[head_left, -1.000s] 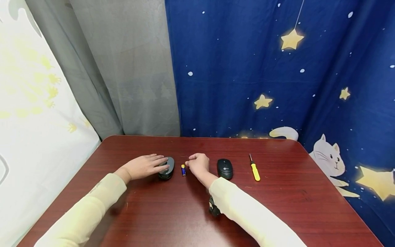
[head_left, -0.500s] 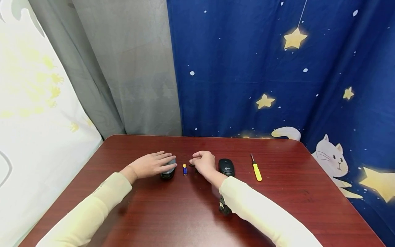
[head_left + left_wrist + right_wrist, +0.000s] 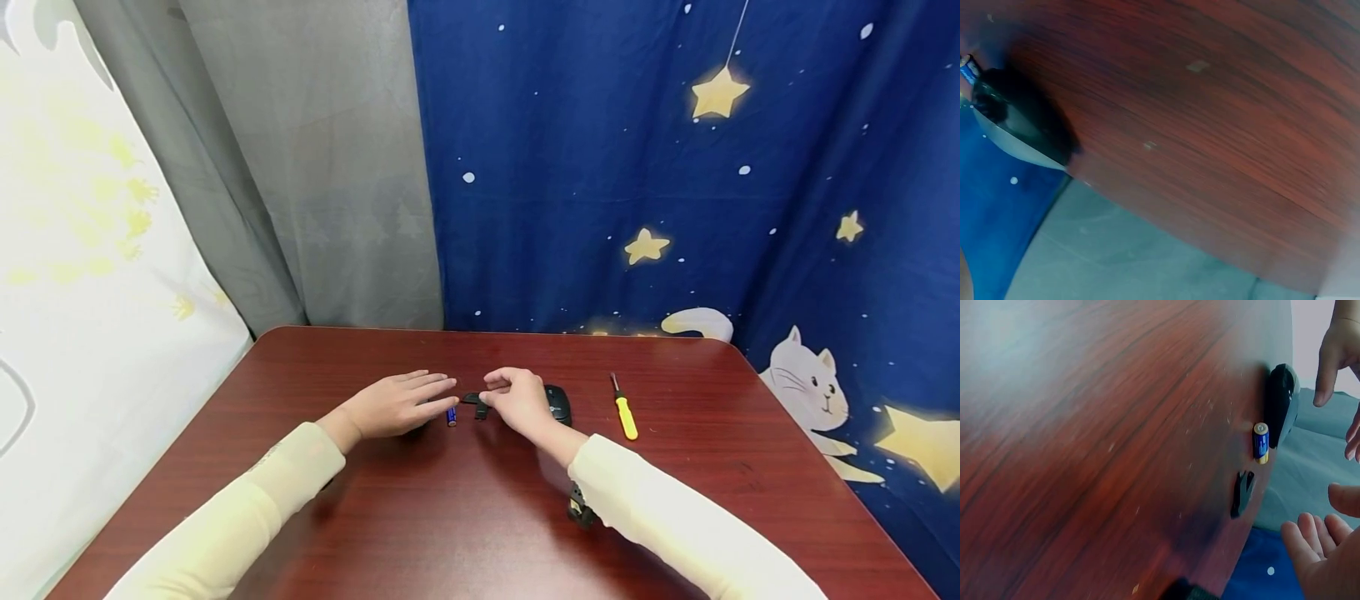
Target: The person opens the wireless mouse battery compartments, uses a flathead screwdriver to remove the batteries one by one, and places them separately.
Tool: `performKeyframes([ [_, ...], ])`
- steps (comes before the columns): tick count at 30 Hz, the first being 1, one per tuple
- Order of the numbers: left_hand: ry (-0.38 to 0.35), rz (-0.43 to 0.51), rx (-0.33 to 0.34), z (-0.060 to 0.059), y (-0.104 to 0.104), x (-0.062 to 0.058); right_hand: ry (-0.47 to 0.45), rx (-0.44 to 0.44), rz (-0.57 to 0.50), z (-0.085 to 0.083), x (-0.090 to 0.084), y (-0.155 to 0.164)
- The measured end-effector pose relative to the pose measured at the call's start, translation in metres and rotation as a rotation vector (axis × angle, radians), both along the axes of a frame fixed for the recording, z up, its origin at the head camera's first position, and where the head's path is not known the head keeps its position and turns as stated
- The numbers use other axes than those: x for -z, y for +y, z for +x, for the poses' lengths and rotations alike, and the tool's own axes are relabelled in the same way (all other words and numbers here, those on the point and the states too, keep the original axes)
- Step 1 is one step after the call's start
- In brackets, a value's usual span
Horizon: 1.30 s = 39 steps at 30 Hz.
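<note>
1. The left hand [image 3: 397, 406], fingers straight, hovers above a dark mouse [image 3: 1282, 403], hiding it from the head camera.
2. The right hand [image 3: 517, 400], fingers loosely curled and holding nothing, hangs just above a black cover piece [image 3: 474, 402].
3. A battery [image 3: 452, 415] lies between them on the table [image 3: 450, 517].
4. A second mouse [image 3: 558, 403] sits behind the right hand; a yellow screwdriver [image 3: 624, 412] lies farther right.

Dark red wooden table [image 3: 420, 533], grey curtain [image 3: 315, 167], blue star-and-cat curtain [image 3: 600, 167], white cloth [image 3: 75, 292] at left

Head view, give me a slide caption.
Two hands meet over a battery on a red table, screwdriver nearby.
</note>
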<state>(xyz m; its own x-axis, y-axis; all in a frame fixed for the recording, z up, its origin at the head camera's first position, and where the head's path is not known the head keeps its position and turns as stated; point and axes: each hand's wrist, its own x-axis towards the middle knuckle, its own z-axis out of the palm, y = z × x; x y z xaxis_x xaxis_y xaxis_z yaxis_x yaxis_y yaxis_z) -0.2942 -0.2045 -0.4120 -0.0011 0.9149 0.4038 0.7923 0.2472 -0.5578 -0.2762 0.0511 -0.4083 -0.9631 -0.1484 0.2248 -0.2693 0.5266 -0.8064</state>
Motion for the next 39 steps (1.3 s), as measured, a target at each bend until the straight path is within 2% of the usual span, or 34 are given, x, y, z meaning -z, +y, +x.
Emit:
performKeyframes([
  [4, -0.049, 0.035, 0.013, 0.0, 0.012, 0.0, 0.052, -0.025, 0.053, 0.003, -0.002, 0.014],
  [10, -0.122, 0.062, 0.028, 0.002, 0.027, -0.001, 0.18, -0.084, 0.133, 0.006, -0.001, 0.037],
  [16, -0.16, 0.06, 0.023, 0.001, 0.04, 0.0, 0.299, -0.135, 0.27, 0.008, -0.003, 0.062],
  [19, -0.19, 0.075, 0.034, -0.001, 0.046, 0.002, 0.351, -0.17, 0.301, 0.005, -0.001, 0.075],
  [26, -0.263, 0.096, 0.058, -0.004, 0.062, 0.007, 0.554, -0.27, 0.358, -0.002, 0.004, 0.105],
  [29, -0.273, 0.086, 0.065, -0.005, 0.072, 0.007, 0.605, -0.298, 0.39, -0.005, 0.007, 0.116],
  [35, -0.279, 0.071, 0.074, -0.009, 0.091, 0.011, 0.636, -0.364, 0.462, -0.007, 0.013, 0.135],
  [39, -0.282, 0.056, 0.075, -0.013, 0.101, 0.014, 0.704, -0.411, 0.496, -0.008, 0.016, 0.144],
])
